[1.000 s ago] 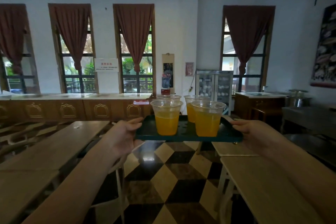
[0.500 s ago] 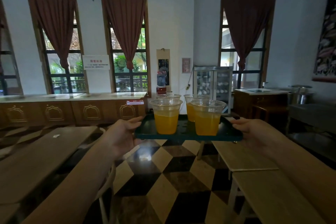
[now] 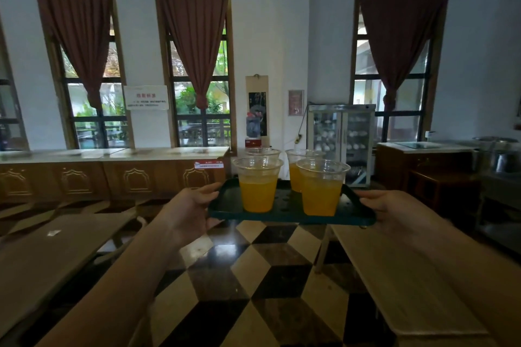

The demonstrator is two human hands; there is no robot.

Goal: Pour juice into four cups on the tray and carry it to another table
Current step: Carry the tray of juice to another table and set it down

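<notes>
A dark green tray is held level in the air at chest height, over the floor between two tables. My left hand grips its left edge and my right hand grips its right edge. Several clear plastic cups stand upright on it. The front left cup and the front right cup hold orange juice to about half. Behind them a back right cup also holds juice. The back left cup shows only its rim.
A long wooden table lies at the left and a lighter table at the right, with a checkered floor aisle between. A wooden counter runs under the windows. A glass cabinet and metal pots stand at the back right.
The view has advanced along the aisle toward the far wall and windows. The tray stays level in both hands, and the juice has not spilled.
</notes>
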